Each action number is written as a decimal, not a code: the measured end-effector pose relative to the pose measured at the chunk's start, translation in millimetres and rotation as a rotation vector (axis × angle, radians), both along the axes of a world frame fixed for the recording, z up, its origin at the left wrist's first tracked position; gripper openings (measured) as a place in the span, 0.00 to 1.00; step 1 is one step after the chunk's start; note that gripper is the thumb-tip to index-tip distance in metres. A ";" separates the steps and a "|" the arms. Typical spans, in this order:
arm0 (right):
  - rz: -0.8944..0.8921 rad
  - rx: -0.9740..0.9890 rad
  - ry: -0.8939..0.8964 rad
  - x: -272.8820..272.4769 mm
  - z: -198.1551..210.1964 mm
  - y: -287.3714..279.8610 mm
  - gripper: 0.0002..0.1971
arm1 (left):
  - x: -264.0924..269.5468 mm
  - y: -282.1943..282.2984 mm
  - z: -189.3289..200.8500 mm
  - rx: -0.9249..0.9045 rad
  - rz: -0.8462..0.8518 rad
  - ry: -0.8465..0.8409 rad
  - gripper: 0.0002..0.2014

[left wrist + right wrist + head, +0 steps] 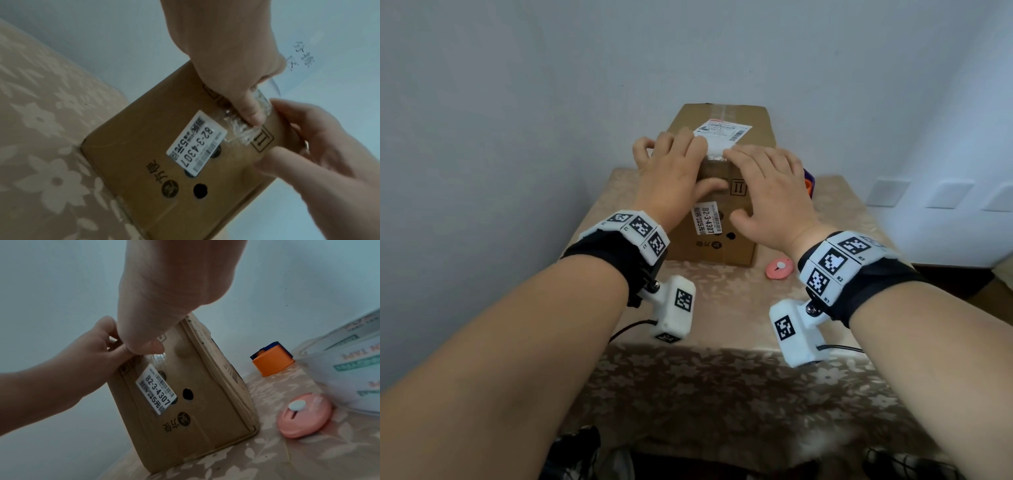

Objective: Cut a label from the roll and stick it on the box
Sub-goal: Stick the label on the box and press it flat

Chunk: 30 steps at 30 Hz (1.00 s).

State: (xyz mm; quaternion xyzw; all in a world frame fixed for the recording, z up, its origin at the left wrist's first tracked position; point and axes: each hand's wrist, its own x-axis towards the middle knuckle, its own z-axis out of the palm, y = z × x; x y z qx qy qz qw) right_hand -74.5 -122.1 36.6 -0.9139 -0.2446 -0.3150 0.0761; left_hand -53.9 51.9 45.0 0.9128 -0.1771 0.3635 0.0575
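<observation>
My left hand (pixel 671 174) lies over the top near edge of the box (pixel 756 137), fingers stretched flat on top and the thumb (pixel 249 112) bent down onto the front face, pressing a crinkled clear strip (pixel 238 128) that folds over that edge; I take this strip to be the label, though it looks more like clear tape. My right hand (pixel 770 192) mirrors it from the 3 o'clock side, fingers fairly straight and laid along the top edge, thumb hanging free before the front face, gripping nothing. I judge both hands are spread this way to smooth the strip down over the corner and to steady the box while I press. On the front face, just below the strip, sits a white printed sticker (pixel 707 219) that the strip's lower end touches or slightly overlaps; a larger shipping label (pixel 722 128) lies on top at 12 o'clock from my fingers. The box stands upright on the table (pixel 722 377), near the wall. At 3 o'clock from the box rests a pink round cutter (pixel 304 415), set down, which suggests cutting is done. Beyond it at 1 o'clock stands an orange-and-blue dispenser (pixel 271 360), and a white roll (pixel 349 369) lies further right.
</observation>
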 end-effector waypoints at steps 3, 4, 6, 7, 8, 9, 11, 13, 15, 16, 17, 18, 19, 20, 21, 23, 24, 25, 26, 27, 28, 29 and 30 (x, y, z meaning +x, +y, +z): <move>0.002 0.035 0.009 0.7 1.0 0.3 0.34 | 8.1 4.0 3.4 -0.057 -0.029 -0.070 0.22; 0.011 0.053 0.011 0.8 1.3 0.2 0.34 | 8.8 5.3 2.6 -0.067 -0.039 -0.075 0.22; 0.034 0.078 0.019 0.6 1.7 -0.8 0.33 | 7.2 8.4 -4.6 -0.086 -0.068 -0.041 0.27; 0.043 0.081 0.022 0.5 1.3 -1.6 0.33 | 5.7 9.9 -10.3 -0.090 -0.083 -0.008 0.32; 0.049 0.081 0.025 0.5 0.8 -2.5 0.33 | 4.7 11.3 -15.0 -0.090 -0.097 0.014 0.36; 0.052 0.082 0.027 0.4 0.6 -3.4 0.34 | 5.2 13.2 -18.5 -0.080 -0.110 0.027 0.39; 0.056 0.077 0.035 0.9 0.3 -4.2 0.35 | 7.4 19.7 -21.6 -0.021 -0.130 0.038 0.42; 0.056 0.070 0.037 1.4 -0.3 -3.8 0.35 | 10.2 28.8 -22.6 0.057 -0.143 0.028 0.45; 0.052 0.072 0.034 1.5 -1.7 -1.7 0.35 | 9.5 33.1 -20.5 0.071 -0.152 0.045 0.45; 0.048 0.080 0.031 1.5 -2.6 -0.3 0.35 | 8.4 32.1 -18.1 0.039 -0.151 0.048 0.43; 0.044 0.091 0.030 1.5 -3.4 0.8 0.35 | 7.8 29.8 -14.5 -0.007 -0.148 0.049 0.38; 0.041 0.101 0.031 1.1 -3.9 1.8 0.35 | 7.7 26.6 -10.6 -0.045 -0.142 0.051 0.33; 0.040 0.110 0.034 0.8 -3.7 2.2 0.34 | 8.6 24.2 -7.2 -0.066 -0.140 0.050 0.29; 0.042 0.115 0.038 0.7 -3.1 2.0 0.34 | 9.8 22.6 -4.1 -0.074 -0.145 0.045 0.26; 0.044 0.115 0.042 0.5 -2.3 1.8 0.34 | 11.0 22.2 -1.2 -0.087 -0.164 0.033 0.23; 0.048 0.110 0.046 -0.3 -1.2 1.6 0.34 | 13.8 24.0 4.7 -0.142 -0.225 0.012 0.20; 0.048 0.110 0.045 -0.7 -0.9 1.8 0.34 | 14.8 24.6 7.4 -0.167 -0.248 0.012 0.20; 0.047 0.114 0.044 -1.1 -0.9 2.5 0.34 | 15.5 24.5 8.8 -0.176 -0.261 0.014 0.21; 0.046 0.121 0.043 -1.4 -1.0 2.9 0.34 | 15.6 23.9 8.4 -0.163 -0.259 0.013 0.23; 0.047 0.128 0.043 -1.4 -1.2 3.1 0.33 | 15.1 23.1 5.3 -0.137 -0.242 0.015 0.24; 0.049 0.132 0.046 -1.3 -1.2 3.0 0.33 | 14.0 22.4 0.7 -0.109 -0.218 0.026 0.26; 0.051 0.131 0.053 -1.0 -1.1 2.6 0.34 | 12.8 22.4 -2.9 -0.098 -0.206 0.035 0.27; 0.055 0.130 0.063 -0.8 -0.9 2.0 0.34 | 12.1 23.1 -3.8 -0.103 -0.210 0.047 0.27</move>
